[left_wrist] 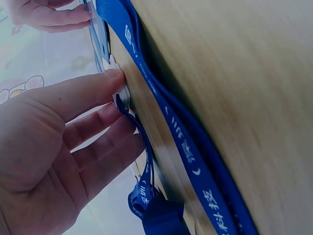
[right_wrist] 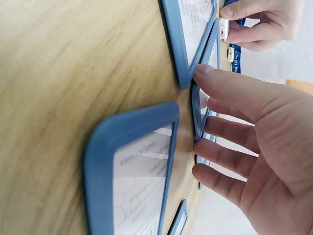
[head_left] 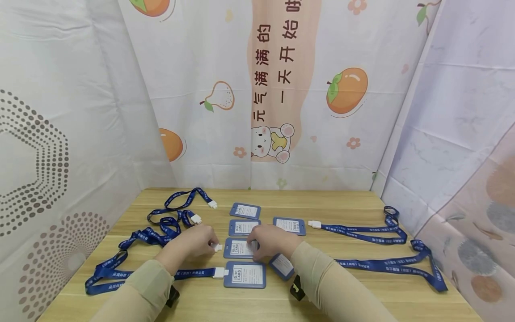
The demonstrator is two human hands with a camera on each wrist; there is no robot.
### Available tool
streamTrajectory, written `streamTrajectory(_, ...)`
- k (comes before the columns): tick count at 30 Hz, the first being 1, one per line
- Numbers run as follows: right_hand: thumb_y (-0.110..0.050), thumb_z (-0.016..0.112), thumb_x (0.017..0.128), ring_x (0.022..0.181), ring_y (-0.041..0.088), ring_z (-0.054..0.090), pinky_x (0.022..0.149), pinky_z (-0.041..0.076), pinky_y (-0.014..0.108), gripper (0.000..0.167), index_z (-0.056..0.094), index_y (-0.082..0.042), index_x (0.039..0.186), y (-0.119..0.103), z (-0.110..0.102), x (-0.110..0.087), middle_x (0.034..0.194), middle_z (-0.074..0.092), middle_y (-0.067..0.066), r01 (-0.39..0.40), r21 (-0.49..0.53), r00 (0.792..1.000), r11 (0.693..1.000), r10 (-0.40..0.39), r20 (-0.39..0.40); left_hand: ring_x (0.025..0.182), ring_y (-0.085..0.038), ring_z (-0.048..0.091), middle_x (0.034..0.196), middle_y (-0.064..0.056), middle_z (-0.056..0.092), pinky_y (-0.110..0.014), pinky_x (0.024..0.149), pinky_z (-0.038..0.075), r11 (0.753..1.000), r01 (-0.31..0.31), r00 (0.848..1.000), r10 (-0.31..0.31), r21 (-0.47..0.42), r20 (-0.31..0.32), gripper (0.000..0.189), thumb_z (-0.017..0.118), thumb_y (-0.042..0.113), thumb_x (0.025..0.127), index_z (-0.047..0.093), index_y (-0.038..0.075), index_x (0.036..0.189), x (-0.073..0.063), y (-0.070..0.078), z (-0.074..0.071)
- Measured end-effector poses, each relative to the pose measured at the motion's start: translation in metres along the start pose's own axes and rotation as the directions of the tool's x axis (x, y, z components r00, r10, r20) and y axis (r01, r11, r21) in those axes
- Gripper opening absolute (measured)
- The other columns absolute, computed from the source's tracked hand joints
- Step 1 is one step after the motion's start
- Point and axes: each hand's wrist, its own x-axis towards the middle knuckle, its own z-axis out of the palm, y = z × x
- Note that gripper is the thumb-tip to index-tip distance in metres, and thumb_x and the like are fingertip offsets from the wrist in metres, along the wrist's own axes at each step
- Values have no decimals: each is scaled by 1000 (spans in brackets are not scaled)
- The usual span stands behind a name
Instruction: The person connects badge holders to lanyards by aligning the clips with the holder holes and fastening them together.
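My left hand [head_left: 196,241] pinches the white clip [head_left: 217,247] of a blue lanyard between thumb and fingers, just left of a blue ID card holder [head_left: 237,248]. In the left wrist view, the lanyard strap [left_wrist: 142,139] trails from that clip. My right hand [head_left: 273,240] grips the right end of the same card holder, thumb at its near edge and fingers at the far side. Clip and slot end lie close together; whether they touch I cannot tell. Nearer me, another card holder [head_left: 244,282] has a lanyard clip [head_left: 219,273] at its slot.
Two card holders [head_left: 245,210] [head_left: 244,227] lie farther back. Right of them are another holder [head_left: 289,226] and a tilted one [head_left: 281,267] partly under my right hand. Blue lanyards [head_left: 183,203] spread on the left, and two more [head_left: 362,232] on the right. A printed curtain [head_left: 193,147] stands behind.
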Motion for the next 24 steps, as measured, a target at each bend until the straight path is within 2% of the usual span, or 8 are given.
streamTrajectory(13,-34,89,78,115,14,63,101,50,35,44,75,-24,119,-1,0,2,121,70,-8,15,-24,1000,1000,-15,10,84,-12,58,99,5,68,-39,85,56,1000,-17,1000,17,5,-4,11,79,12,88,82,16,98,1,2,0)
streamTrajectory(24,-34,89,77,113,14,63,99,51,34,44,76,-24,118,-1,1,2,120,70,-7,14,-27,1000,1000,-14,2,83,-12,57,100,4,68,-38,84,56,1000,-25,1000,25,8,-1,12,79,12,87,82,15,98,4,2,0)
